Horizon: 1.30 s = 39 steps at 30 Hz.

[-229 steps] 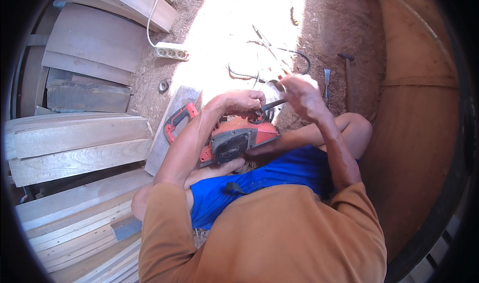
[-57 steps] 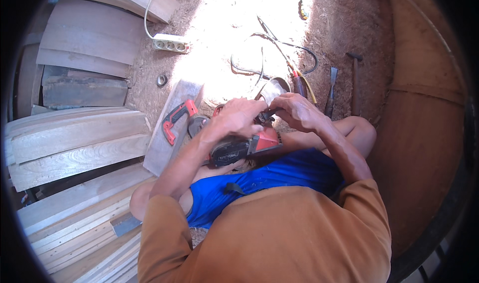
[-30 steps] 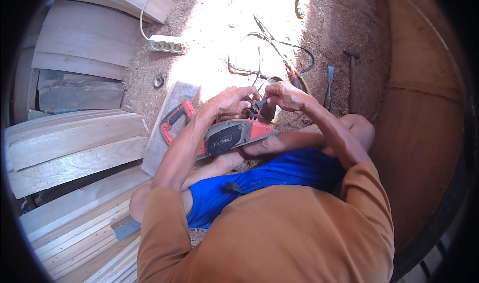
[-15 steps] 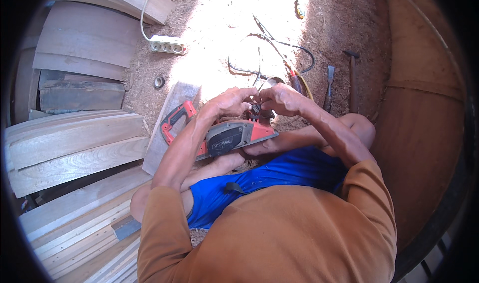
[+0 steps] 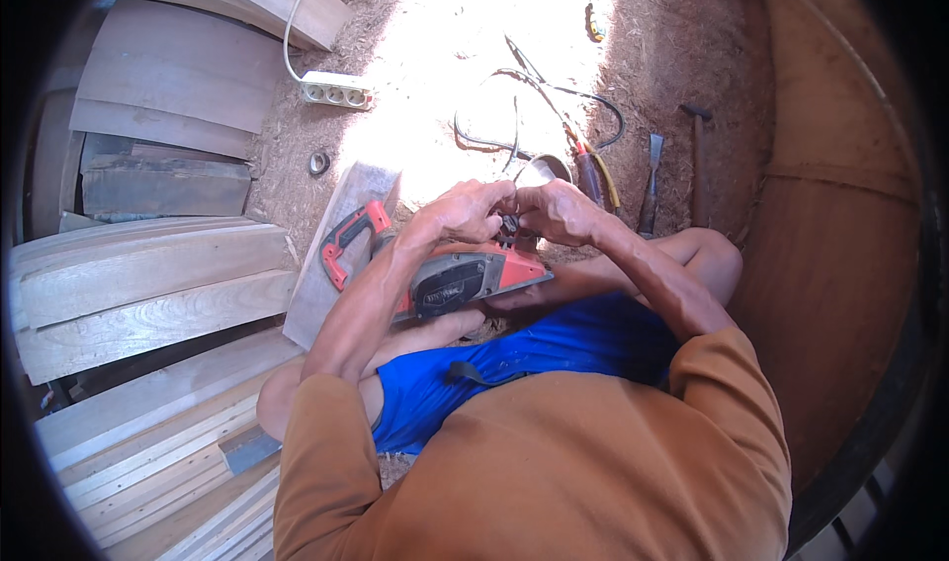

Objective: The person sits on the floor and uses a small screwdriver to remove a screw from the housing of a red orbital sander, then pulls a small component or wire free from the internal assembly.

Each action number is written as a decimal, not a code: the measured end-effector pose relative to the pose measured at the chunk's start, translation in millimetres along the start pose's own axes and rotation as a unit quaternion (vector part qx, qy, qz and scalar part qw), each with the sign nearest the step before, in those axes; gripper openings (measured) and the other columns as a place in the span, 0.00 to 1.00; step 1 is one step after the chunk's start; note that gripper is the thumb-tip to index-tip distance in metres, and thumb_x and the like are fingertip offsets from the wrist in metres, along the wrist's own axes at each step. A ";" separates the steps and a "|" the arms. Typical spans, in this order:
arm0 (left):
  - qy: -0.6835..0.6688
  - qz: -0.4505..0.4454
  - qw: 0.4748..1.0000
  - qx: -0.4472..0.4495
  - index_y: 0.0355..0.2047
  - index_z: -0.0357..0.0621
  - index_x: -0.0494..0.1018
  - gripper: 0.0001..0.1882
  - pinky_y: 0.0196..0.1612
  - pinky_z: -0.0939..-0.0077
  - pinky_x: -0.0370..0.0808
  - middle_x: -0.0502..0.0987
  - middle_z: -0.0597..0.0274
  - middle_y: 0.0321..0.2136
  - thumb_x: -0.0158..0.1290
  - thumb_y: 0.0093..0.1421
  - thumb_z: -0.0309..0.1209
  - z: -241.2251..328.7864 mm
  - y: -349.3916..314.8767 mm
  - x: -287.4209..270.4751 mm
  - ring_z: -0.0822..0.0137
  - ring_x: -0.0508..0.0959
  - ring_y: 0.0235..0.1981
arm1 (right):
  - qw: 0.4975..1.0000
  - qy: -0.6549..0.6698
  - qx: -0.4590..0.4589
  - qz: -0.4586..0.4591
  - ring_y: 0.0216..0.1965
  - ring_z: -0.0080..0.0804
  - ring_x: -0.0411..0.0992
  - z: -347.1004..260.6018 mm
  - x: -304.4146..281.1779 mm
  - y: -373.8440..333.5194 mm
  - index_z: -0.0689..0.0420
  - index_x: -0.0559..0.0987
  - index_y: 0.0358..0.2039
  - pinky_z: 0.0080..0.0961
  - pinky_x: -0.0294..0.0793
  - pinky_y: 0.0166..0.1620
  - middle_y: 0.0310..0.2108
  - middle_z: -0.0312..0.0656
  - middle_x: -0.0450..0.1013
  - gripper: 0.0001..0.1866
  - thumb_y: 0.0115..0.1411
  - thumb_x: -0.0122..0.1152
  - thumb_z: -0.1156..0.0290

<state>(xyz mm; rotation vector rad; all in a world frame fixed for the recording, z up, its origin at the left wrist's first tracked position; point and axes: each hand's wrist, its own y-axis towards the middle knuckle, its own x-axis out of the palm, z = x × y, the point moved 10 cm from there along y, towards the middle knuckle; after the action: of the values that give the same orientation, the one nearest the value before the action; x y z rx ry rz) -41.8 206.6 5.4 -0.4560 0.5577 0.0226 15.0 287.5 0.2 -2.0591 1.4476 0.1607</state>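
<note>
Curved wooden wall [image 5: 840, 294]: right of both hands, well apart, rising from the sawdust floor [image 5: 682, 57].
Stacked planks [image 5: 148, 284]: left of the hands, pale, lying side by side.
Board [image 5: 331, 264]: just left of the left hand, flat under the tool's rear handle.
Planer [image 5: 445, 274]: red and black power tool, across the lap just below both hands, rear handle toward the planks.
Left hand [image 5: 465, 210]: grip closed on a small dark part at the planer's front end; what the part is cannot be told.
Right hand [image 5: 559, 210]: grip pinched on the same spot, fingertips meeting the left hand's.
Step judged in hand: fine adjustment or fitting at the planer's front; next move likely calls for a steady body and small finger turns.
Power strip [image 5: 336, 89]: ahead, left, white.
Hammer [image 5: 697, 156], chisel [image 5: 650, 180]: ahead, right, on the floor.
Ring [image 5: 318, 162]: near the power strip.
</note>
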 end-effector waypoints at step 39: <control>0.051 -0.027 0.998 -0.020 0.53 0.44 0.69 0.28 0.49 0.50 0.79 0.84 0.46 0.42 0.64 0.54 0.37 18.4 -9.6 6.7 0.43 0.84 0.45 | 0.995 -0.063 -0.052 0.054 0.41 0.49 0.76 -12.2 -20.3 -17.8 0.57 0.86 0.39 0.44 0.72 0.51 0.34 0.47 0.82 0.10 0.56 0.69 0.70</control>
<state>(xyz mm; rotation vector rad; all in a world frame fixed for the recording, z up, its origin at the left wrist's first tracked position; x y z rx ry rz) -25.4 205.1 19.7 -0.5131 0.6454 -0.0404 19.8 301.3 25.9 -2.0147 1.5001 0.4105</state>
